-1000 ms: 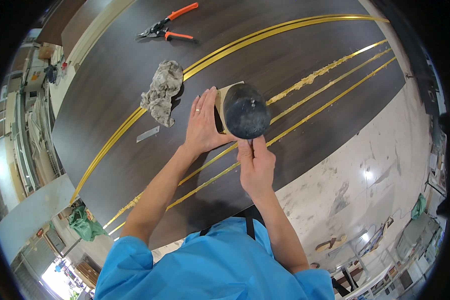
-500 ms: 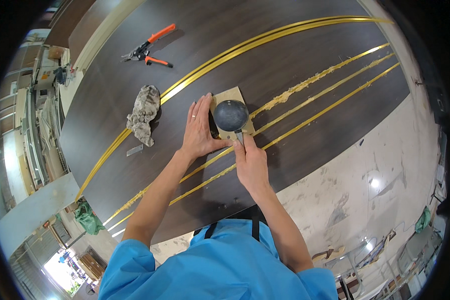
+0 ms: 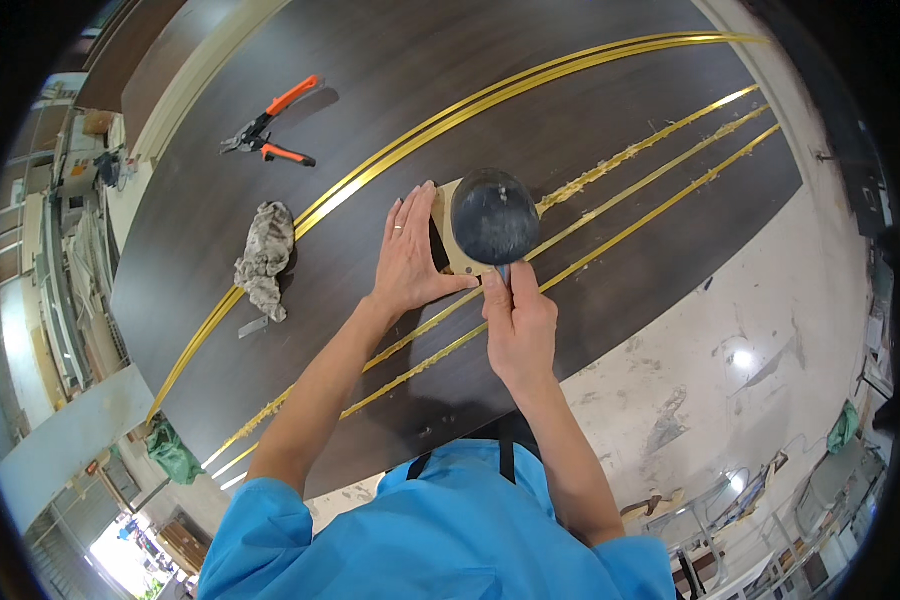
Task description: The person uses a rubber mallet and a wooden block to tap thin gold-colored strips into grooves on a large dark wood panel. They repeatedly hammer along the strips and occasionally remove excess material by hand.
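My right hand (image 3: 523, 330) is wrapped round the handle of a black rubber mallet (image 3: 495, 218). The mallet's round head hangs above a small flat piece of pale wood (image 3: 463, 262) and hides much of it. With fingers stretched and thumb spread, my left hand (image 3: 408, 255) rests flat beside the wood's left and near edges. The wood lies over narrow gold strips (image 3: 610, 205) set into a dark brown panel (image 3: 370, 120). Ragged yellowish residue runs along these strips.
Orange-handled snips (image 3: 275, 120) lie at the panel's far left. Nearer are a crumpled grey rag (image 3: 265, 260) and a small metal piece (image 3: 254, 327). Long loose gold strips (image 3: 490, 102) arc across the panel. A green bag (image 3: 173, 452) hangs by its left corner.
The mallet head has risen and moved slightly right, appearing larger. My right hand has shifted slightly right. My left hand stays beside the wood while the view has turned a little.
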Motion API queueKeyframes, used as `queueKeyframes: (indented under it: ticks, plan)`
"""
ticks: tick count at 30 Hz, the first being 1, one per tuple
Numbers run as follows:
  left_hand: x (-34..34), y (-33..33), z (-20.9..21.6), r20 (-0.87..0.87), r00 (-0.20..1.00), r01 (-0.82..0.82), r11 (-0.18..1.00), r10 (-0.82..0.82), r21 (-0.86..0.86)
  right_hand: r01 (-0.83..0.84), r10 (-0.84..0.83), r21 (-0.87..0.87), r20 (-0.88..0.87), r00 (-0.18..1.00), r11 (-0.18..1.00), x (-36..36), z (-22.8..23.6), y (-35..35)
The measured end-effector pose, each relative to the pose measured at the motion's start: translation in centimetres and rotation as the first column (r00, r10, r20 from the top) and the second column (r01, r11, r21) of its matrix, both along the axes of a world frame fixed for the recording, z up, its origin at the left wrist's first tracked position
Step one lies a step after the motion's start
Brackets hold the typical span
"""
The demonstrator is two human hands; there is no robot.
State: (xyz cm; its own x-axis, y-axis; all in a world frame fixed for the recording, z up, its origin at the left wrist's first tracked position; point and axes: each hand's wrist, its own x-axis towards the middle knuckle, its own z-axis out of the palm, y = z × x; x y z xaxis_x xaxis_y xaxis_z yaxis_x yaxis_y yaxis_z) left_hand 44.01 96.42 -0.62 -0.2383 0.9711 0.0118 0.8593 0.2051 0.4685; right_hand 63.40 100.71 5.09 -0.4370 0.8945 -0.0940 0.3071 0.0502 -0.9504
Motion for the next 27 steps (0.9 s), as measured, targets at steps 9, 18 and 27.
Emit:
queueKeyframes:
  ticks: [9, 18, 27]
  plan:
    - [1.7, 3.4, 0.0, 0.051, 0.999, -0.002, 0.999, 0.000, 0.044, 0.052, -0.050, -0.026, 0.087, 0.995, 0.998, 1.0, 0.4, 2.5]
    - [3.9, 8.8, -0.1, 0.055, 0.998, -0.016, 0.999, 0.014, 0.047, 0.073, -0.064, -0.119, 0.080, 0.995, 0.990, 3.4, 0.5, 8.2]
    - [6.8, 15.1, -0.9, 0.001, 1.000, -0.018, 0.999, 0.018, 0.039, -0.077, 0.089, -0.088, 0.145, 0.985, 0.993, 6.4, 0.0, 15.3]
